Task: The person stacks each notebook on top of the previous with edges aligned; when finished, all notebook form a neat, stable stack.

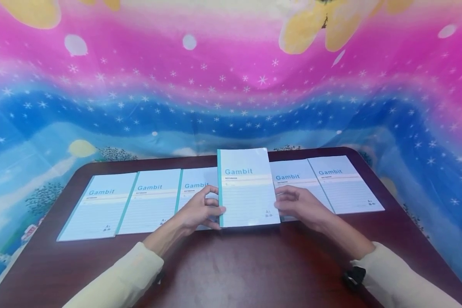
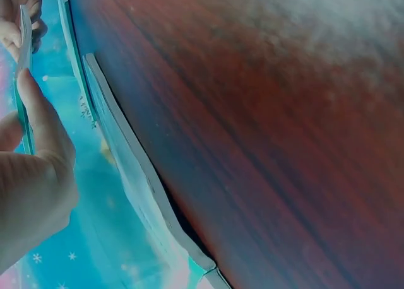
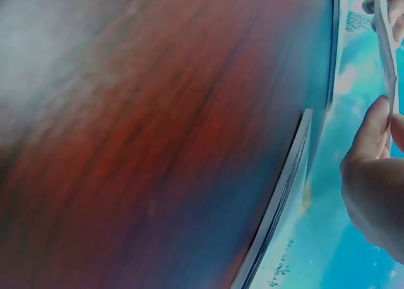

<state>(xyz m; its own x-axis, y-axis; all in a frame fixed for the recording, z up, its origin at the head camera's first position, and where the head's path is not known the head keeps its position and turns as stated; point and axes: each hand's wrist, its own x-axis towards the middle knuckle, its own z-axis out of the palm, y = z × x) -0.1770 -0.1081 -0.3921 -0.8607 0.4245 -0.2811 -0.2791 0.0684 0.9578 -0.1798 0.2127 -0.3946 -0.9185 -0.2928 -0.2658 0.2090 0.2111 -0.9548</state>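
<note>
A white and pale blue notebook (image 1: 248, 192) with a teal spine and "Gambit" on its cover is held up above the table, face toward the head camera. My left hand (image 1: 200, 209) pinches its spine side, thumb on the front cover. On the opposite side, my right hand (image 1: 302, 207) grips the notebook's right edge. The wrist views show this notebook (image 2: 24, 106) edge-on, with the left hand (image 2: 38, 169) and the right hand (image 3: 375, 182) at its two sides, apart from the table surface.
Matching notebooks lie in a row across the dark wooden table (image 1: 231, 265): several to the left, such as the leftmost notebook (image 1: 96, 209), and others like the rightmost notebook (image 1: 344, 188). The held one overlaps the row's middle. Behind hangs a patterned cloth (image 1: 231, 98).
</note>
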